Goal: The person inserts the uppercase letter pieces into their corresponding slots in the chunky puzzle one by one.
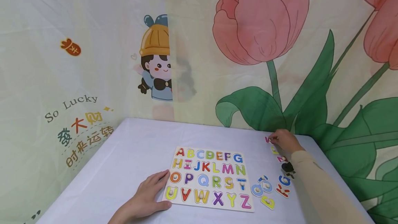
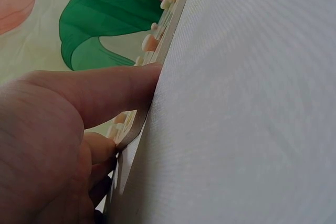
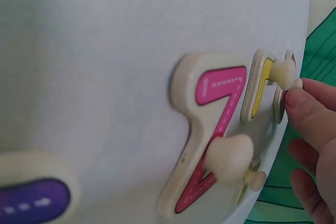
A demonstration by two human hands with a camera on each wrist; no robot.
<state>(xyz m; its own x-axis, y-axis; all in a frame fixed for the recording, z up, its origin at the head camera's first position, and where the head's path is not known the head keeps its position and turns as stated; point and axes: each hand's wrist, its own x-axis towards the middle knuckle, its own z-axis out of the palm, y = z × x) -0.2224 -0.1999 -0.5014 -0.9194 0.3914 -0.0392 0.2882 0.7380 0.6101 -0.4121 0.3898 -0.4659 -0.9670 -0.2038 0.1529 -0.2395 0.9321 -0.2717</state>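
My left hand [image 1: 148, 192] rests at the near left corner of a white alphabet puzzle board [image 1: 209, 206]. Its fingers touch the left side and its thumb lies at the near edge. Some letters on the board carry wooden knobs, such as the orange O [image 1: 175, 177]; others look flat. At the far right of the table, my right hand [image 1: 284, 140] pinches the knob of a magenta letter piece [image 1: 267, 140], mostly hidden by the fingertips in the right wrist view. Close to it lie a yellow L piece [image 3: 257, 87] and a pink Z piece [image 3: 195, 129].
Between board and right arm lie a blue Q piece [image 1: 257, 189], a light blue C piece [image 1: 266, 186], a yellow-green piece [image 1: 267, 202], a blue G piece [image 1: 284, 181] and a red K piece [image 1: 283, 191]. A printed curtain [image 1: 199, 61] hangs behind the white table [image 1: 118, 168].
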